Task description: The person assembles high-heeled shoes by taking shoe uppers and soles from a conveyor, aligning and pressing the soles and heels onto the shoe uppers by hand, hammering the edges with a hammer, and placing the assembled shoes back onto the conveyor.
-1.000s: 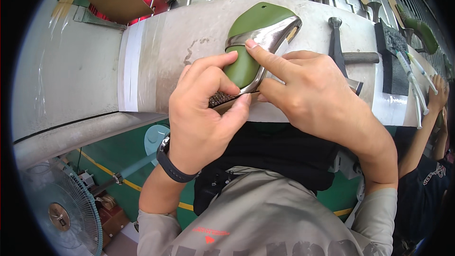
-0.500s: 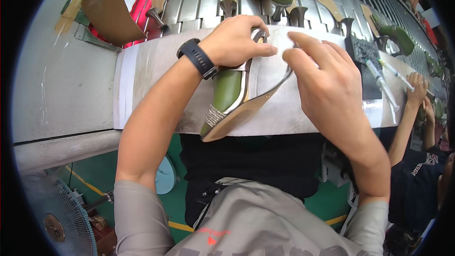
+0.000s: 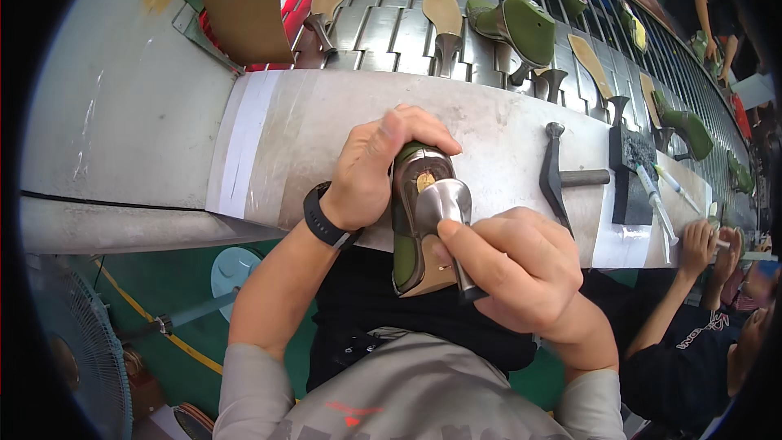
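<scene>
My left hand [image 3: 373,165] is curled round the back end of a green shoe [image 3: 403,254], which lies bottom up at the table's front edge. A small yellowish patch shows on the shoe's bare heel seat. Between the fingers of my right hand [image 3: 525,273] is a shiny silver-grey shoe heel [image 3: 442,202], its broad end over the heel seat and its narrow dark tip toward me. A tan sole [image 3: 433,277] lies along the front of the shoe, partly hidden by my right fingers. Whether heel and seat touch, I cannot tell.
On the table to the right are a hammer [image 3: 553,167], a black block [image 3: 630,183] and syringes [image 3: 656,200]. Behind, a slatted metal conveyor [image 3: 366,28] carries heeled soles and green shoes [image 3: 525,28]. Another person's hand [image 3: 698,246] is at far right; a fan [image 3: 77,350] stands lower left.
The shoe has come nearer to me and turned bottom up. My right fingers, apart before, have closed on the heel. My left hand has shifted to the shoe's back end. The hammer now shows.
</scene>
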Available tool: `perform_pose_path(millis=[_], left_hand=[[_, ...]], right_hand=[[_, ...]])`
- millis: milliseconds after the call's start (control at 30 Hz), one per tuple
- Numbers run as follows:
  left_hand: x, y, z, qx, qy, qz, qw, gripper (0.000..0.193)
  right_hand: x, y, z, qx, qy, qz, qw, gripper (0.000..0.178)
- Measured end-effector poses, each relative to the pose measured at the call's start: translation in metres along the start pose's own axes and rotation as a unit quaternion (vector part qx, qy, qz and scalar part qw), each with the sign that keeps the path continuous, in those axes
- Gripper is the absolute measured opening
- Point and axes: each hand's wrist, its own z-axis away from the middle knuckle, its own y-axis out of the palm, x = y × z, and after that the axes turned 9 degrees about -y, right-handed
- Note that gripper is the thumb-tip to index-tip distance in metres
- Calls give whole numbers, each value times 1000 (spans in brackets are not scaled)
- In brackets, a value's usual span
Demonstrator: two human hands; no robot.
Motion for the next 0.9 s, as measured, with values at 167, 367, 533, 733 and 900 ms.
perform_pose_path(millis=[167, 367, 533, 733, 900], left_hand=[[1, 5, -1, -26, -51, 14, 998, 93], [0, 2, -1, -17, -30, -17, 999, 96], [-1, 2, -1, -19, -30, -16, 999, 96], [-2, 5, -16, -38, -13, 54, 998, 81], [27, -6, -67, 14, -158, 150, 976, 30]], right_hand=[[-9, 20, 0, -14, -25, 24, 999, 32], [-13, 27, 1, -15, -29, 23, 999, 32], [-15, 31, 4, -17, -31, 31, 999, 33], [-44, 35, -4, -41, -70, 33, 996, 35], [-88, 40, -15, -18, 30, 29, 999, 32]])
